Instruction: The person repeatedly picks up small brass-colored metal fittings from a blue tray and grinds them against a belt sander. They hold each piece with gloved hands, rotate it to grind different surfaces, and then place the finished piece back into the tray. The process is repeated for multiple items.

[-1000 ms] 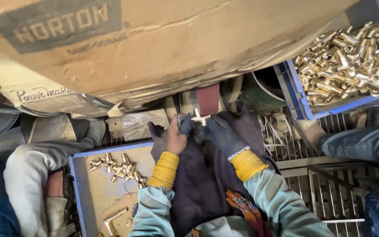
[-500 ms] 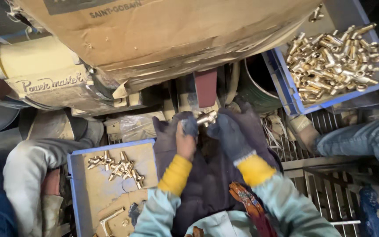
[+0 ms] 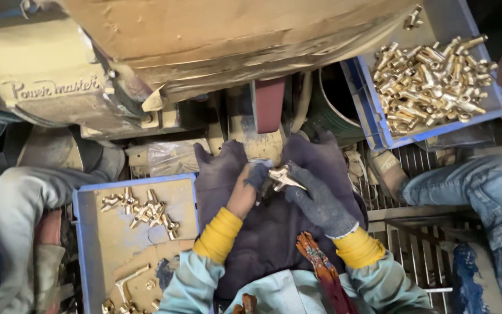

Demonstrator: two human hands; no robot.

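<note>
Both hands point(image 3: 283, 189) grip brass fitting point(image 3: 284, 178) between trays point(image 3: 82, 232).

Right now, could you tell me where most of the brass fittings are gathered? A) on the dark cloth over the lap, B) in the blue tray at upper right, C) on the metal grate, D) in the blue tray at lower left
B: the blue tray at upper right holds a dense heap of brass fittings, while the blue tray at lower left holds only a few scattered ones.

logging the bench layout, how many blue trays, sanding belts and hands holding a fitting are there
blue trays: 2, left tray and right tray
sanding belts: 1, belt
hands on the brass fitting: 2, left hand and right hand
total: 5
</note>
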